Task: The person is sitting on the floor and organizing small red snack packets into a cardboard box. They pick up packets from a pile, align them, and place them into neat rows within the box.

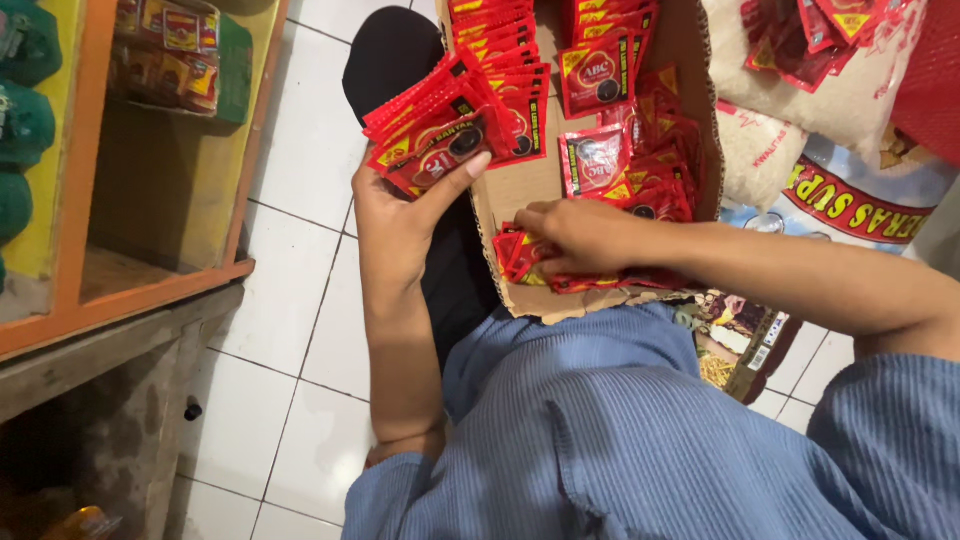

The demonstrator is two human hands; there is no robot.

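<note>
Head view: left hand (395, 215) grips a fanned sachet stack (450, 125); right hand (575, 235) pinches loose sachets (520, 255) in the cardboard box (540, 185).

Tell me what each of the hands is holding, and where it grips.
Left hand holds a fanned stack of red sachets by its lower ends, thumb across. Right hand pinches sachets in the cardboard box.

Sachets (625, 175) lie in the box (540, 180), shelf (150, 290) to its left.

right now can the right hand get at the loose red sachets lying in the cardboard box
Probably yes: the right hand already rests on red sachets at the near edge of the open cardboard box, and nothing covers them. The left hand holds its own stack.
</note>
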